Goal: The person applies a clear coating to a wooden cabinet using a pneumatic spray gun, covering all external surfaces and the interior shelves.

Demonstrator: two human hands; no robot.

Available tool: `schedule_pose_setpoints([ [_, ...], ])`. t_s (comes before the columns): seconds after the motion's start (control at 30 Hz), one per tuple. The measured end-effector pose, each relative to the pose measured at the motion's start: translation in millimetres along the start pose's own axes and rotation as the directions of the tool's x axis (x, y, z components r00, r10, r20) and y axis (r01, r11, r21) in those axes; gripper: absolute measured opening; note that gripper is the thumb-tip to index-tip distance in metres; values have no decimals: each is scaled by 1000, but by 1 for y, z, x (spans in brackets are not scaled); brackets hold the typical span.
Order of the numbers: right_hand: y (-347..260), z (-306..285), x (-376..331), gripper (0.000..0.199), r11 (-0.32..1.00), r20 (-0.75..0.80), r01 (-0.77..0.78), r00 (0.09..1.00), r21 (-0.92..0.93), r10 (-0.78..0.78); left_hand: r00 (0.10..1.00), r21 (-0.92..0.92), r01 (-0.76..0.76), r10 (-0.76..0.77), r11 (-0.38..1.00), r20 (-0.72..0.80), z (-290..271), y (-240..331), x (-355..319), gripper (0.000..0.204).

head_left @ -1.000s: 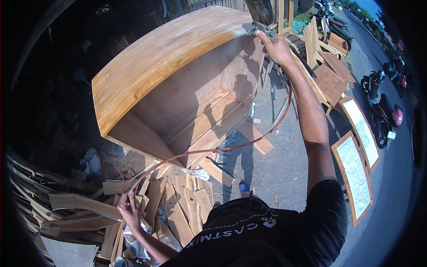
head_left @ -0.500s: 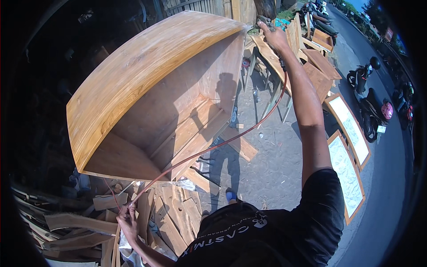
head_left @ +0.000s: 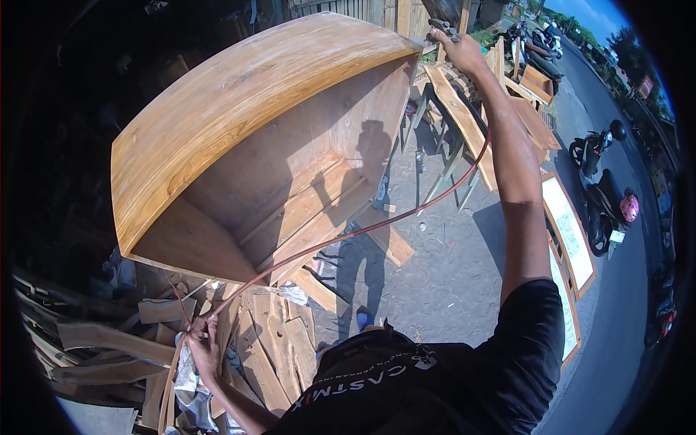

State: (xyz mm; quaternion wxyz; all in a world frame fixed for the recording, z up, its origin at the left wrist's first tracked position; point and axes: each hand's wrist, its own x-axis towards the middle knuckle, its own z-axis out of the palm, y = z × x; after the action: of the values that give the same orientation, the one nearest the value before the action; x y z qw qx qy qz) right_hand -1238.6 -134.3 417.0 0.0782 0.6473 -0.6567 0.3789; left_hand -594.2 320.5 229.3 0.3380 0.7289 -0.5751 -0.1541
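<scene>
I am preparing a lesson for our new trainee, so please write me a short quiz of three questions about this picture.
1. The hose in the left hand is which colour? a) bright green; b) reddish; c) yellow.
2. True or false: the right hand holds a dark tool.
3. What dark shape falls partly inside the wooden cabinet?

Key: 1. b. 2. True. 3. A person's shadow.
</scene>
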Motion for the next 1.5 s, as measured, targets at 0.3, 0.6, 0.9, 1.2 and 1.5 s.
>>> schedule_pose_setpoints([
  [0.3,-114,-40,-56,78,978,191,48,978,203,-88,997,-122,32,-41,992,-71,-28,-37,-36,23],
  [0.6,-250,-60,-144,66,972,318,38,941,234,-113,996,-96,36,-43,995,-75,-95,-106,-76,24],
  [0.9,-388,-75,-242,64,906,282,198,906,375,-315,989,-112,134,-139,985,-45,-148,-163,-111,23],
  [1.2,-486,-76,-293,60,862,374,287,810,418,-451,981,-153,61,-87,986,-176,-163,-216,-142,19],
  [1.5,-559,-55,-323,52,760,375,361,705,540,-601,978,-163,94,-122,982,-170,-173,-229,-155,22],
])
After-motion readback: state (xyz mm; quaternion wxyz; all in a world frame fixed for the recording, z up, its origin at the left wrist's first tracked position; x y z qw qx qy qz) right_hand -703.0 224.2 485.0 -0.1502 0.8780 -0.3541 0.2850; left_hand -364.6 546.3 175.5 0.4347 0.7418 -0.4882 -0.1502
